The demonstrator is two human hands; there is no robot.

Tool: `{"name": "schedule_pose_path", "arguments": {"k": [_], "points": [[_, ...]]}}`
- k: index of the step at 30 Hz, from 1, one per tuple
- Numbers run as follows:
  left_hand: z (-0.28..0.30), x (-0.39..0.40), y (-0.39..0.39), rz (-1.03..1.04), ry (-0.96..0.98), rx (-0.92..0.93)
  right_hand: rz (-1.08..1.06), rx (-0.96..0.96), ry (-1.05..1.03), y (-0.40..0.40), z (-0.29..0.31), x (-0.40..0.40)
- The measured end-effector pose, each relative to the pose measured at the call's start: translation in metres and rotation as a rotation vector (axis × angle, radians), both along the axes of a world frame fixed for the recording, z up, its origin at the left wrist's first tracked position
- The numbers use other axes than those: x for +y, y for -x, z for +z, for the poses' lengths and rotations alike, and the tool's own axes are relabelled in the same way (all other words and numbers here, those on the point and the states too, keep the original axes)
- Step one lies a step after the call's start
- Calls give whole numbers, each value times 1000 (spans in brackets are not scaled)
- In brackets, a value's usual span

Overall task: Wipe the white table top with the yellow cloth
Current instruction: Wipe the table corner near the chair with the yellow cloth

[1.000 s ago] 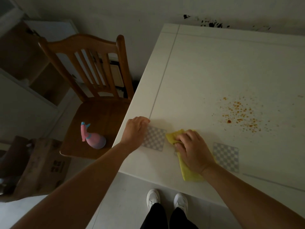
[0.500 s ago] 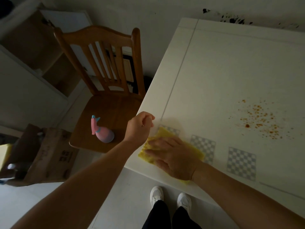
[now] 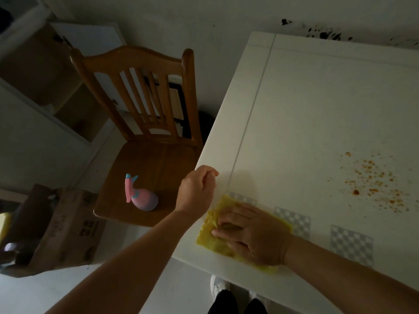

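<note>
The yellow cloth [image 3: 209,234] lies spread flat near the front left corner of the white table top [image 3: 306,123]. My right hand [image 3: 251,234] presses flat on the cloth with its fingers spread and pointing left. My left hand [image 3: 196,189] hovers at the table's left edge just beyond the cloth, its fingers loosely curled with nothing in them. Orange-brown crumbs and a stain [image 3: 371,184] are scattered on the table to the right, apart from the cloth.
Grey checkered squares [image 3: 351,243] are printed along the table's front edge. A wooden chair [image 3: 154,155] stands left of the table with a pink and blue spray bottle [image 3: 140,198] on its seat. A cardboard box [image 3: 56,230] sits on the floor at left.
My right hand opened out flat and slid the cloth left toward the table corner, unfolding it. My left hand lifted off the table and curled. The view shifted left.
</note>
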State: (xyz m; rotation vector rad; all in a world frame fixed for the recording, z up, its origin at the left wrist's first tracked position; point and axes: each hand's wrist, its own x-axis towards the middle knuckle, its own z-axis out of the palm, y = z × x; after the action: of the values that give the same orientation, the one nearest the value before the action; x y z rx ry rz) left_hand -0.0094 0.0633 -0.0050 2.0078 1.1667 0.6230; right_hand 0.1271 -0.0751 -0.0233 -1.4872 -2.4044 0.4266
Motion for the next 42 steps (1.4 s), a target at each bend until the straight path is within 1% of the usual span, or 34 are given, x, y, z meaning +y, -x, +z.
{"name": "schedule_pose_path", "arguments": {"k": [3,4,7,9,11,14,18,24,26,33,38,42], "points": [[-5,12,-10,-70,-180,120,-13,17,-22,-4,-2,20],[-7,17,-13,-94,-209,173,-31,19,-25,-6,-2,27],[-9,37,-28,-127,-174,299,-115,34,-15,-15,-2,47],[-10,50,-40,-123,-127,319,-166,51,0,-21,-3,59],[-10,62,-54,-103,-98,297,-226,72,11,-28,-3,73],[-9,74,-75,-62,-108,245,-315,89,1,-45,-4,94],[-9,85,-103,-54,-146,286,-395,84,-39,-70,-1,123],[-9,109,-145,-145,-170,242,-482,100,-21,-119,-1,177],[-9,119,-163,-156,-168,200,-498,87,-44,-135,-2,194],[-11,159,-233,-104,-148,164,-613,-57,-55,-193,-8,257],[-17,183,-278,-49,-213,138,-680,-17,-120,-239,-8,297],[-19,192,-306,-57,-239,91,-661,-78,-134,-272,-4,328]]}}
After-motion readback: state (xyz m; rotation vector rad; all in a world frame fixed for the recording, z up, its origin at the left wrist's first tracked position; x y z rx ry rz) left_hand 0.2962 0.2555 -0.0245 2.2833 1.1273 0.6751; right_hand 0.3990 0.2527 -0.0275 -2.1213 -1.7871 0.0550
